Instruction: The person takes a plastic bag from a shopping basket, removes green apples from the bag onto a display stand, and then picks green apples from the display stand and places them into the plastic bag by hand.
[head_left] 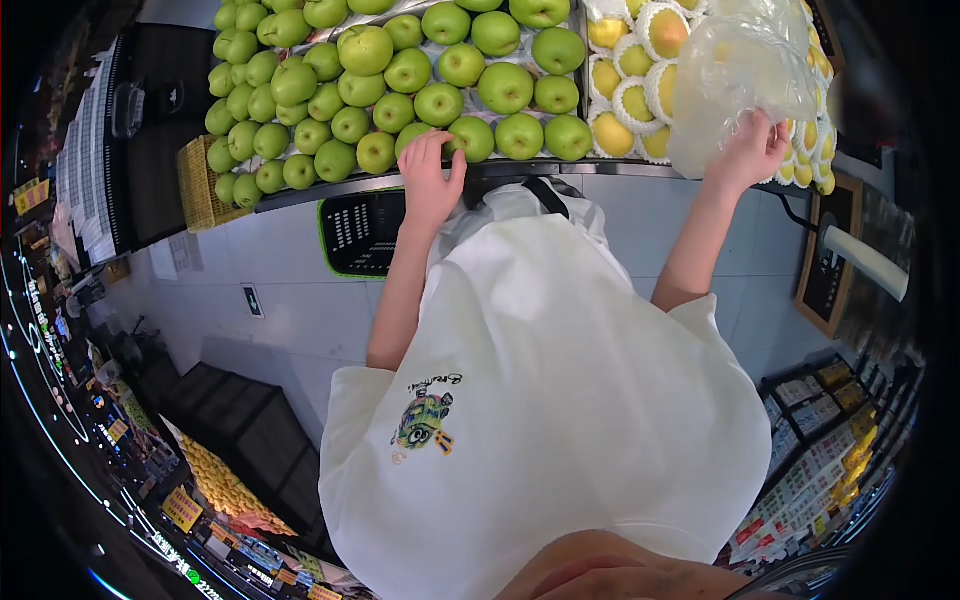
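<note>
My left hand is at the front edge of the fruit display, its fingers curled over a green apple in the front row. Much of that apple is hidden by the fingers. Rows of other green apples lie around and beyond it. On the right, my right hand pinches a clear plastic bag, which hangs puffed out above yellow fruit in white foam nets. Whether anything is inside the bag I cannot make out.
A metal rail edges the display, and a divider separates the two fruits. Below stands a black shopping basket with a green rim. A wicker basket is at the left corner; a wood-framed board is at right.
</note>
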